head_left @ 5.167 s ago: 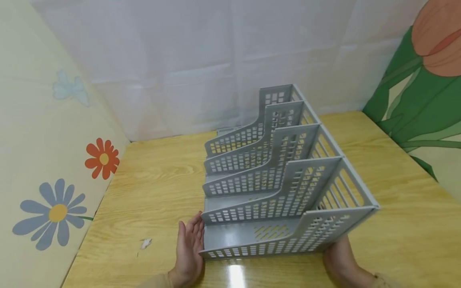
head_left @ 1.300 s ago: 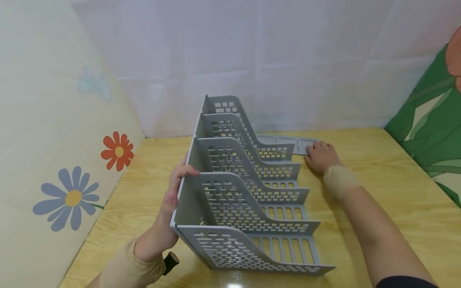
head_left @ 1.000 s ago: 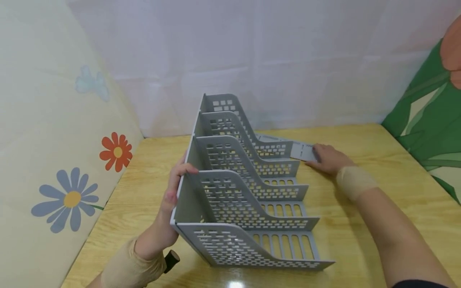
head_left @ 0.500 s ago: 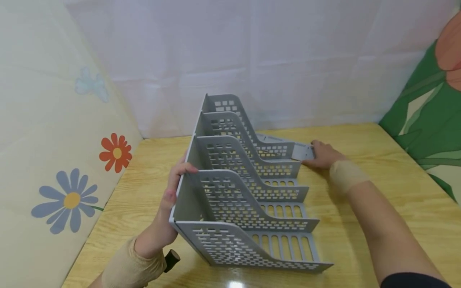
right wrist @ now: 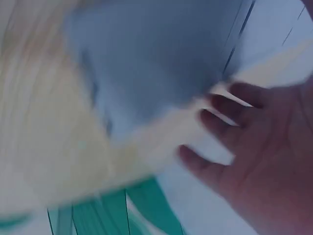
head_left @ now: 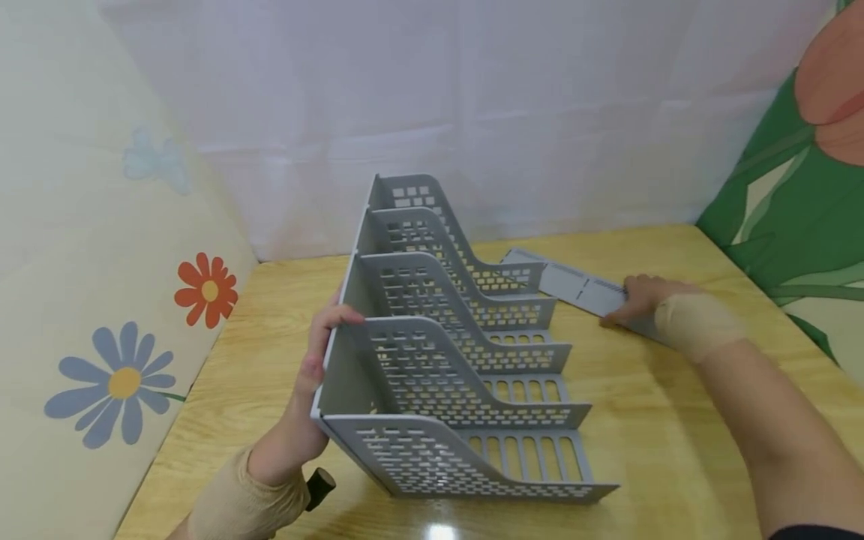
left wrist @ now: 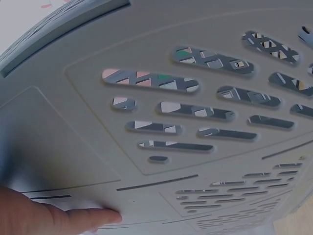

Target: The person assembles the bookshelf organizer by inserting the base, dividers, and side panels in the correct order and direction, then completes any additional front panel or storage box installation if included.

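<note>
A grey slotted file organizer (head_left: 351,375) stands on the table, its tall back to the left and its low open fronts to the right. My left hand (head_left: 307,412) grips the top edge of its back, fingertips hooked over. In the left wrist view the thumb (left wrist: 102,215) presses against the outer face of the back panel (left wrist: 88,142). At the far right, my right hand (head_left: 641,296) holds a long flat grey panel (head_left: 567,283) across its width. The panel's far end is partly hidden behind the organizer. The right wrist view is blurred, with the panel (right wrist: 156,54) beside the fingers.
Pale wood-grain table (head_left: 648,420) extends around the organizer. A white sheet (head_left: 324,112) hangs along the back. Flower-printed panels, one with a blue flower (head_left: 124,382) and one with a tulip (head_left: 830,97), border the left and right sides.
Since the oldest frame the organizer has been turned round, its openings now facing right. Over the last second my right hand has drawn the panel rightward and angled it; the left hand keeps its grip.
</note>
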Demonstrator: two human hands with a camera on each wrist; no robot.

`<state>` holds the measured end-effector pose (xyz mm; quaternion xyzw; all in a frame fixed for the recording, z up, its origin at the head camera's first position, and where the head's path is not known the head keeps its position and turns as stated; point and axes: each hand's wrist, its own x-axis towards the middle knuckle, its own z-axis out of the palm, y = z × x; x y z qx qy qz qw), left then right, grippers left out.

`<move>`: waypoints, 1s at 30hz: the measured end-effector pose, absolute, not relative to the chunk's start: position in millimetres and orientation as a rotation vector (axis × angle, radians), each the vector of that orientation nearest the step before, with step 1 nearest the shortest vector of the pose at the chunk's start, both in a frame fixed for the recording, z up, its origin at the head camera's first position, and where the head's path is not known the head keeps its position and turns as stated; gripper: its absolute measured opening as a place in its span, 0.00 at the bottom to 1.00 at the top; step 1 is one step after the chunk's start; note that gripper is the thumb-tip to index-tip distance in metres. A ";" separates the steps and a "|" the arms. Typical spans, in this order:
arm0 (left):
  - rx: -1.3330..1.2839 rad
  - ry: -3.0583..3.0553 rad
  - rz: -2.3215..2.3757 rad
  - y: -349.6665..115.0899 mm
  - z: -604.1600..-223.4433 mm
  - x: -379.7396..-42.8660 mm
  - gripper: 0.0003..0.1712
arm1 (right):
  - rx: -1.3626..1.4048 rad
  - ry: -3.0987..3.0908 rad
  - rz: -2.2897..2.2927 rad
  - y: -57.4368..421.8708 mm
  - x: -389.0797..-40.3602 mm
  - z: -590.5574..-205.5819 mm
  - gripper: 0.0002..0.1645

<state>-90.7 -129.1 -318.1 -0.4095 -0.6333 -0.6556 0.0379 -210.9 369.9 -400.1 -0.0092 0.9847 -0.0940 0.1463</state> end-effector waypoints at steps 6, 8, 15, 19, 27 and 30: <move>-1.256 -1.960 -2.007 -129.3 -319.0 -90.7 0.26 | -0.196 2.930 -0.328 350.4 -228.8 -419.7 0.62; -1.262 -1.965 -1.997 -129.0 -318.5 -90.9 0.27 | -0.109 2.948 -0.301 348.1 -229.1 -416.0 0.63; -1.287 -1.924 -2.005 -129.0 -316.8 -90.4 0.27 | 0.080 3.011 -0.142 358.2 -218.4 -391.6 0.43; -1.292 -1.916 -2.010 -130.4 -315.2 -90.1 0.27 | 0.032 3.115 -0.024 371.5 -208.9 -380.0 0.41; -1.258 -1.920 -2.048 -130.2 -314.0 -89.4 0.29 | 0.007 3.167 -0.114 391.6 -182.8 -364.6 0.25; -1.259 -1.913 -2.047 -130.6 -312.5 -88.5 0.29 | 0.077 3.173 -0.150 390.6 -176.4 -362.3 0.33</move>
